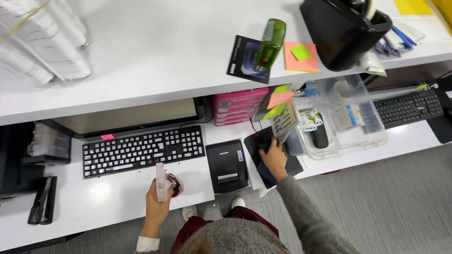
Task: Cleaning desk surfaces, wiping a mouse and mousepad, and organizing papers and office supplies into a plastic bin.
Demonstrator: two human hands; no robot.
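Now the left hand [157, 200] is closed around a small bottle [161, 182] with a pale cap, just in front of the keyboard [143, 150] on the white bench [94, 202]. The right hand [273, 157] lies flat, fingers spread a little, on a dark pad [256, 141] between the black printer [227, 165] and a clear box [343, 117]. Above, a shelf [155, 61] carries a green stapler [270, 42] and sticky notes [301, 56].

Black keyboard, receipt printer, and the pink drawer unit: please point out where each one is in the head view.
black keyboard [143, 151], head view, on the middle rows of keys.
receipt printer [227, 164], head view, on its black top cover.
pink drawer unit [239, 106], head view, on the drawer fronts.
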